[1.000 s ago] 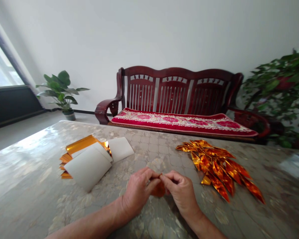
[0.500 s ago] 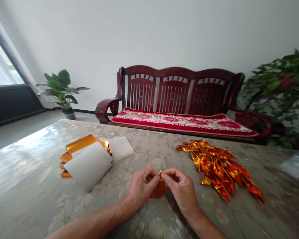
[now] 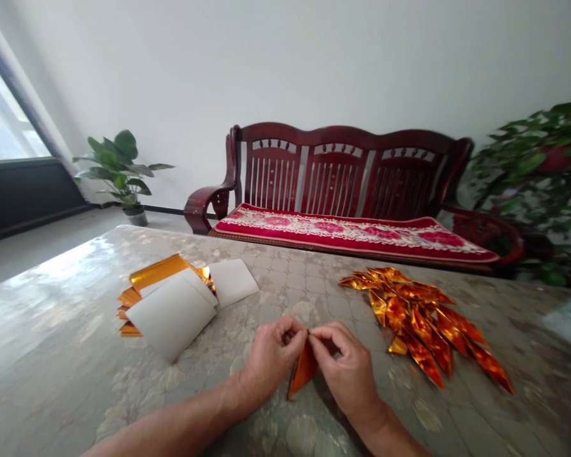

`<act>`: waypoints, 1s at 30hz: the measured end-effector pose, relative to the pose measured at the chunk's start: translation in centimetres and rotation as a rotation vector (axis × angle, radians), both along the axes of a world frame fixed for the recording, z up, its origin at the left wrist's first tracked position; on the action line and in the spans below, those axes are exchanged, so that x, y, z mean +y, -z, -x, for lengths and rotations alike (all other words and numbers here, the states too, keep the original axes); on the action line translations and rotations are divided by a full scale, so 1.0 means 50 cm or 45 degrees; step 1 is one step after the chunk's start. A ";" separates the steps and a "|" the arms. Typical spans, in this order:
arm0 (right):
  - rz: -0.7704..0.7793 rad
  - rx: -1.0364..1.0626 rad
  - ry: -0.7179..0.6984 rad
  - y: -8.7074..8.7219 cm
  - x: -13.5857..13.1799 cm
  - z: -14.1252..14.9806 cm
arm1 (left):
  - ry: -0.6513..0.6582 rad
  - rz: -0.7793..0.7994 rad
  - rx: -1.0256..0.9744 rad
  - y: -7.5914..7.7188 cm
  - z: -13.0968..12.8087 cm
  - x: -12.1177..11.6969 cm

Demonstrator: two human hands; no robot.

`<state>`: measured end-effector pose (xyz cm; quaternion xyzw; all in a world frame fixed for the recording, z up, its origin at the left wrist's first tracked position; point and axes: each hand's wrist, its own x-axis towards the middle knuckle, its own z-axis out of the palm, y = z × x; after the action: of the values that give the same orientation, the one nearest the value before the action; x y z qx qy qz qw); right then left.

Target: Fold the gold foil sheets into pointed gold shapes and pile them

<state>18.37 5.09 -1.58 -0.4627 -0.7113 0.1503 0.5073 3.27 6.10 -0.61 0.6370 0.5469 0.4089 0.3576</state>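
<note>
Between my two hands is a piece of orange-gold foil paper, its top edge pinched and its lower part hanging down in a slanted, pointed shape. My left hand is closed on its upper left side with thumb and forefinger. From the right, my right hand pinches the same top edge, fingertips close to those of the left. To the right of my hands lies a pile of folded gold foil pieces, pointed at their ends. A stack of foil sheets with white-backed paper on top lies at left.
The table has a patterned, glossy cover. A clear plastic packet lies near its right edge. Beyond stands a dark red wooden bench with a red floral cushion. Potted plants flank the bench.
The foil paper between my hands has turned from a broad, rounded look to a narrower slanted one. Both hands still pinch its top, and the view has shifted slightly.
</note>
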 end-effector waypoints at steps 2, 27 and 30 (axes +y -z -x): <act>-0.076 -0.066 -0.016 -0.001 -0.001 -0.002 | -0.001 0.019 -0.020 -0.003 0.001 -0.001; -0.205 -0.269 -0.218 -0.002 -0.016 -0.004 | 0.117 0.083 -0.196 0.017 0.018 0.019; 0.140 0.020 -0.163 -0.003 -0.013 0.000 | 0.105 -0.058 -0.115 0.012 0.022 0.015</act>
<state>18.35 4.43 -1.45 -0.4423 -0.7261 0.2250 0.4760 2.16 6.86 -1.18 0.6478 0.4943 0.4344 0.3838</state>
